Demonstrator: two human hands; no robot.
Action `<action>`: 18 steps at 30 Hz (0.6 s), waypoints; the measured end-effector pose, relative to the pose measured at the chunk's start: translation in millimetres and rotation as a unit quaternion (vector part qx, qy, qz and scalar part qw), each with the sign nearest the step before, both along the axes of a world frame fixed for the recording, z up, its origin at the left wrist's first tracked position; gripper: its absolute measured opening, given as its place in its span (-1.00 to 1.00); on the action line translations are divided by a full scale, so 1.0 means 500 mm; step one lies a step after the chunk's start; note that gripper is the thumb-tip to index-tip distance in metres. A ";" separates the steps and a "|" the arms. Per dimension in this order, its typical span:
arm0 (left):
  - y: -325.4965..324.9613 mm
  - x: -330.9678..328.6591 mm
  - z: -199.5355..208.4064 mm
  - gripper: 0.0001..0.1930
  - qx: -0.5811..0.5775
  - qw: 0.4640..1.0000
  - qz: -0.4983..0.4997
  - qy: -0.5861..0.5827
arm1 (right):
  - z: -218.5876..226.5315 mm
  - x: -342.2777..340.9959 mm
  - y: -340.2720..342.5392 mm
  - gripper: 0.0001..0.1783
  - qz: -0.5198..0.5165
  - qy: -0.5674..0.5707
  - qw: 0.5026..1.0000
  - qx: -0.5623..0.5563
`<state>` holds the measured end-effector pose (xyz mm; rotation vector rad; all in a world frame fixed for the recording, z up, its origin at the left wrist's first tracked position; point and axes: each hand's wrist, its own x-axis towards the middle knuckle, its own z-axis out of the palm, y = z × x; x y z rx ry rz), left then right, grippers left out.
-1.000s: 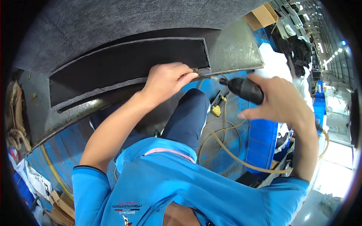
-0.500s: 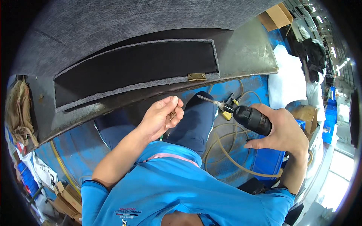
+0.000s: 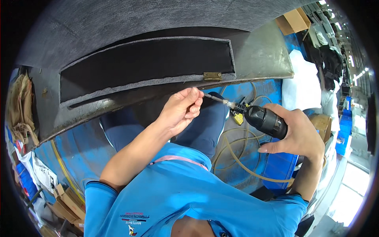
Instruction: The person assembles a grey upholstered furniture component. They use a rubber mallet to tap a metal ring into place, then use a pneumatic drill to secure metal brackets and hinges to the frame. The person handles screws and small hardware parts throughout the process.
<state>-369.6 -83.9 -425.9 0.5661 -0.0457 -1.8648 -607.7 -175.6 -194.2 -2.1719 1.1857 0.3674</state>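
My right hand (image 3: 298,134) is wrapped round a black power screwdriver (image 3: 266,122) held on its side. Its long metal bit (image 3: 216,99) points left, with the tip against the pinched fingertips of my left hand (image 3: 181,110). That hand is closed on small brass-coloured screws, which its fingers now mostly hide. Beyond it lies a long black panel (image 3: 148,63) with a grey fabric border, curved along its far edge. A brass-coloured hinge (image 3: 212,76) sits on the panel's near edge, toward the right.
The panel rests on a dark worktop (image 3: 268,55), below a large grey upholstered piece (image 3: 130,19). Coiled hose (image 3: 237,154) and a blue bin (image 3: 278,168) are at the right, near a white bag (image 3: 302,81). Brown cloth (image 3: 19,104) hangs at the left.
My left hand has moved right and up, and its fingertips now meet the bit's tip. Its fingers have closed further over the screws. The screwdriver has barely moved.
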 end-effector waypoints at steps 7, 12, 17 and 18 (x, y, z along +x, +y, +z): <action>-0.009 -0.003 0.012 -0.65 0.002 1.000 -0.001 -0.006 | -0.003 0.017 0.020 -0.18 0.012 -0.006 1.000 -0.025; -0.019 0.009 0.026 -0.70 -0.019 0.974 -0.064 -0.215 | 0.017 0.041 0.057 -0.14 0.034 0.076 0.991 -0.106; -0.034 -0.026 0.027 -0.67 0.008 0.999 -0.040 -0.017 | 0.023 0.034 0.062 -0.09 0.028 0.076 0.989 -0.126; -0.040 -0.048 0.024 -0.67 0.013 0.996 -0.007 0.093 | 0.023 0.031 0.058 -0.08 0.016 0.066 0.990 -0.122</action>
